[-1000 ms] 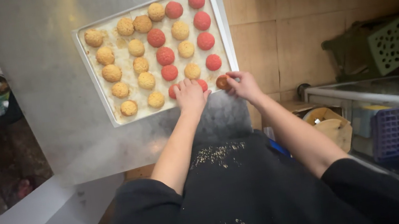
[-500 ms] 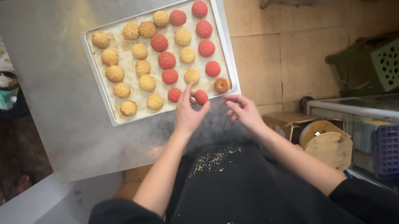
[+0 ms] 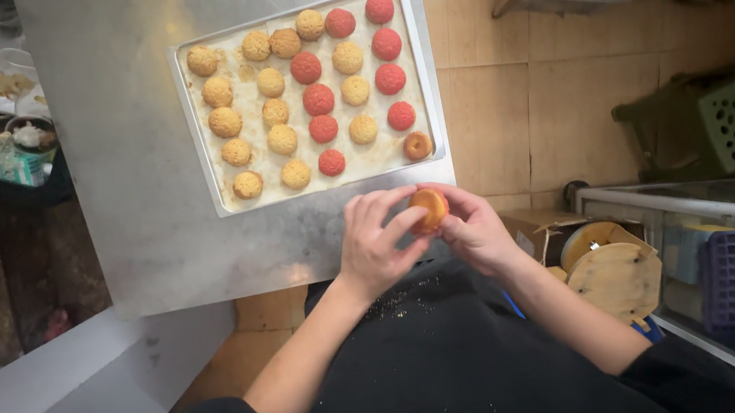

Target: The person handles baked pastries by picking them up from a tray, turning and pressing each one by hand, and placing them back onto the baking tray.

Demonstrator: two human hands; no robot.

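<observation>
Baking tray (image 3: 195, 125) lies on the counter (image 3: 123, 174), pastries (image 3: 305, 100) in rows inside it. Both hands, left (image 3: 373, 244) and right (image 3: 476, 231), meet at the counter's near edge, a pastry (image 3: 430, 207) between them. Stool (image 3: 711, 125) stands on the floor, right.

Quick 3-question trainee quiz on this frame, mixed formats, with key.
1. True or false: both hands touch the round orange pastry.
2. Where is the tray? A) on the floor B) on the metal table C) on a stool
3. Fill in: the right-hand column of pastries on the tray is mostly ___ in colour.

Key: 1 true: the left hand and right hand pinch it between them, near the table's front edge. 2 B. 3 red.
</observation>
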